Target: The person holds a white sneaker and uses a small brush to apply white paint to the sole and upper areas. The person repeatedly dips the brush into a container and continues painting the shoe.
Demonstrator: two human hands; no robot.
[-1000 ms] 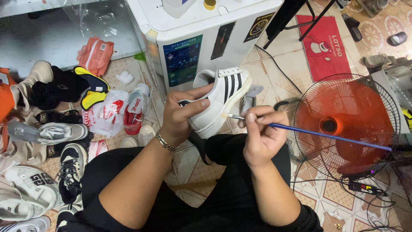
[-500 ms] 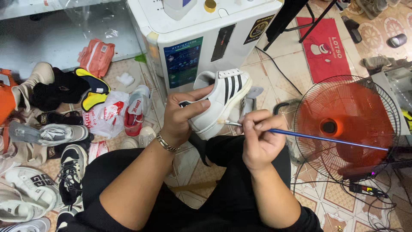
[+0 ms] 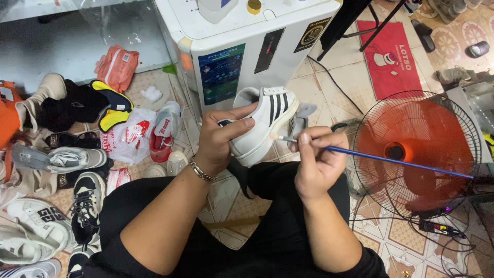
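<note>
A tiled floor carries everything. On it lie scattered shoes, a red mat and an orange fan.

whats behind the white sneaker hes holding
Behind the white sneaker stands a white appliance with a blue label, and beside it a small grey piece on the tiled floor. The shoe and left hand cover the appliance's base.

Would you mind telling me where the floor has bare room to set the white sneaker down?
Bare tiles lie between the white machine, the red mat and the orange fan; only a cable crosses them. A smaller patch lies between the knees. Left of the left hand, which holds the white sneaker, shoes and bags crowd the floor. The right hand holds a brush.
</note>
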